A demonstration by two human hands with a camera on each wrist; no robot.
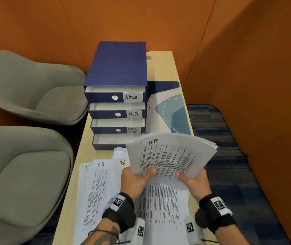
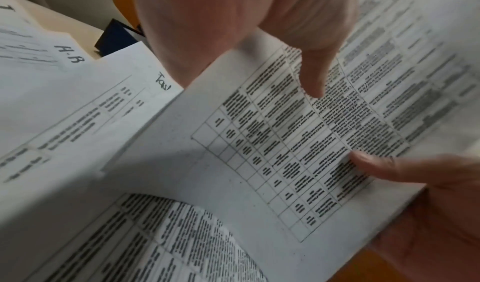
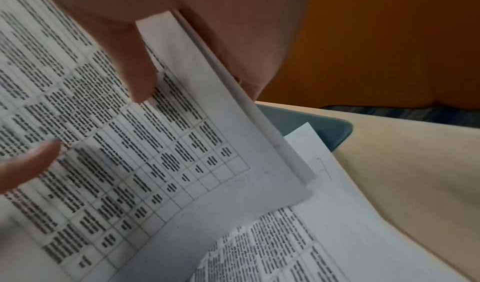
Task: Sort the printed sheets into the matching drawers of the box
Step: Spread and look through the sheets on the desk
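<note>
Head view downward over desk; both wrist views close on shared sheets (image 2: 259, 142).

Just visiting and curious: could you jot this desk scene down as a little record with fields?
held: stack of sheets, top one marked H.R
left hand: grips the stack's near edge
right hand: grips the same edge
box: blue, four drawers pulled open
labels: Admin, H.R, Task List, fourth hidden
table: more sheets spread out
</note>
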